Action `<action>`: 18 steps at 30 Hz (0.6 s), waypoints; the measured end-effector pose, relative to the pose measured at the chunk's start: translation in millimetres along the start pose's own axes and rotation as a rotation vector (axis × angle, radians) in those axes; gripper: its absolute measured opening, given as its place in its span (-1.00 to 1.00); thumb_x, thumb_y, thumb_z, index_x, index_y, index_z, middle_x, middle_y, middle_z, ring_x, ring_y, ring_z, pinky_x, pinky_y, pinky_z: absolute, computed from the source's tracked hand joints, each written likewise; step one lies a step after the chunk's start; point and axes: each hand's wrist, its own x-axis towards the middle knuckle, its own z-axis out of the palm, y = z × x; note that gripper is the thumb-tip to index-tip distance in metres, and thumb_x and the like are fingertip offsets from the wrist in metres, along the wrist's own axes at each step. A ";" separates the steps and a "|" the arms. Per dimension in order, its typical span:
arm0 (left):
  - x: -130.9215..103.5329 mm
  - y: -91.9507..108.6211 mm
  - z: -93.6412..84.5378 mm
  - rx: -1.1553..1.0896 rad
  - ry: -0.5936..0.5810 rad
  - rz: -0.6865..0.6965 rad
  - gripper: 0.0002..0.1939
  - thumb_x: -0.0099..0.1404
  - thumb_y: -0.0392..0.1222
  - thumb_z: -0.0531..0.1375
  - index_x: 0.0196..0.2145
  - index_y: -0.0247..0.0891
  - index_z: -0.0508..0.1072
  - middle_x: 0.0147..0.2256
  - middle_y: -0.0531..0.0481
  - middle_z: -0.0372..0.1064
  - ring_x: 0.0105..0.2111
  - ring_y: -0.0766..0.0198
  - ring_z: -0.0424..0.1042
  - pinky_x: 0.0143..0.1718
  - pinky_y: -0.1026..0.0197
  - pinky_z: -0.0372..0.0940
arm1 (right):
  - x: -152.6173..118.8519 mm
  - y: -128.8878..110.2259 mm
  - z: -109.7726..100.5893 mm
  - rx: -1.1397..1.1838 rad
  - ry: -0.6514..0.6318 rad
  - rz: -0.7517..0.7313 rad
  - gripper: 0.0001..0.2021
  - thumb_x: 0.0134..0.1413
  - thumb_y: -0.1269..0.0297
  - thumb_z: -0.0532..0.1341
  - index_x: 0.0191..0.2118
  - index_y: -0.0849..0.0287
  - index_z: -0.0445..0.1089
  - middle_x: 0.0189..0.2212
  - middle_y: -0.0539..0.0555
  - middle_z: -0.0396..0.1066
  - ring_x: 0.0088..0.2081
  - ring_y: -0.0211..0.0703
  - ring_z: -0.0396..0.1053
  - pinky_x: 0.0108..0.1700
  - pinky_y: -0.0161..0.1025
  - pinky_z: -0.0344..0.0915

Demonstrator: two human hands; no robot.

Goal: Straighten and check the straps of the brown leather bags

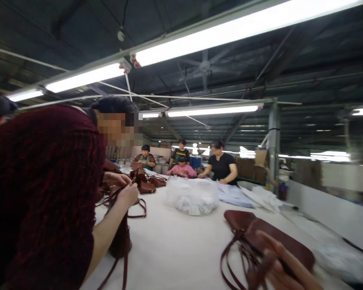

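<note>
My right hand (286, 268) is at the lower right, partly blurred, its fingers closed round the thin straps of a dark brown bag (278, 237). The bag lies on the white table (175, 249), with a rounded flap toward the left and strap loops (226, 262) hanging toward the near edge. Just where the straps pass between my fingers is smeared. My left hand is out of the frame.
On the left a person in a dark red top (57, 173) leans over the table, both hands on an upright brown bag (121, 237). More brown bags (145, 183) lie beyond. Clear plastic bags (193, 197) sit mid-table. Several people are at the far end.
</note>
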 end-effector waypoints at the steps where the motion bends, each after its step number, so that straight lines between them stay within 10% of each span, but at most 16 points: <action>1: -0.4 -1.6 15.5 -0.027 -0.017 -0.009 -0.69 0.39 0.07 0.20 -0.16 -0.26 0.48 -0.19 -0.04 0.50 -0.28 0.22 0.48 -0.25 0.13 0.41 | 0.2 -20.6 9.3 0.067 -0.027 -0.051 -0.52 -0.07 -0.19 0.43 -0.06 -0.09 0.51 -0.67 -0.13 0.22 -0.74 -0.51 -0.06 -0.68 -0.46 -0.05; 6: 23.8 12.6 0.5 0.209 -0.056 -0.092 -0.62 0.17 0.15 0.27 -0.40 -0.26 0.41 -0.37 -0.02 0.54 -0.42 0.29 0.33 -0.37 0.28 0.14 | 2.9 -82.5 47.5 0.044 -0.225 0.000 -0.51 -0.12 -0.01 0.51 -0.11 0.17 0.54 -0.54 -0.03 0.40 -0.66 -0.52 -0.01 -0.62 -0.47 -0.05; 11: 41.2 4.1 -51.7 0.461 0.011 -0.088 -0.71 0.03 0.05 0.25 -0.45 -0.21 0.36 -0.55 0.15 0.28 -0.52 0.31 0.16 -0.46 0.28 0.00 | -9.6 -66.4 48.9 -0.358 -0.320 0.086 -0.52 -0.22 0.30 0.50 -0.10 0.20 0.45 -0.42 0.02 0.51 -0.54 -0.34 0.31 -0.52 -0.39 0.20; 18: 31.2 -3.0 -65.9 0.625 0.041 -0.043 -0.79 -0.02 -0.02 0.19 -0.49 -0.21 0.35 -0.53 0.13 0.19 -0.48 0.26 0.14 -0.43 0.27 0.00 | -17.7 -57.8 60.3 -0.482 -0.353 -0.007 -0.49 -0.31 0.29 0.50 -0.15 0.19 0.37 -0.38 -0.02 0.49 -0.41 -0.27 0.37 -0.34 -0.29 0.28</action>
